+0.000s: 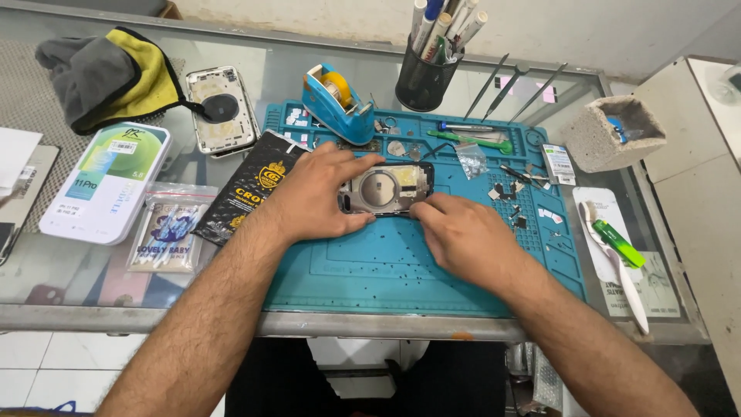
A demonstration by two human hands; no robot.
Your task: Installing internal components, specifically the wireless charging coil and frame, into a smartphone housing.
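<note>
both forearms cross the desk (93,297) edge onto the open blue mat (386,270); left hand (309,197) and right hand (463,235), fingers grasping, pin the phone shell (386,189).

A glass-topped table (93,297) stands against a pale, scuffed wall (587,31) over a white tiled floor (31,363).

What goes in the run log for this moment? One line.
left hand: on phone housing | right hand: at housing edge | under: blue mat | behind: tape dispenser
</note>
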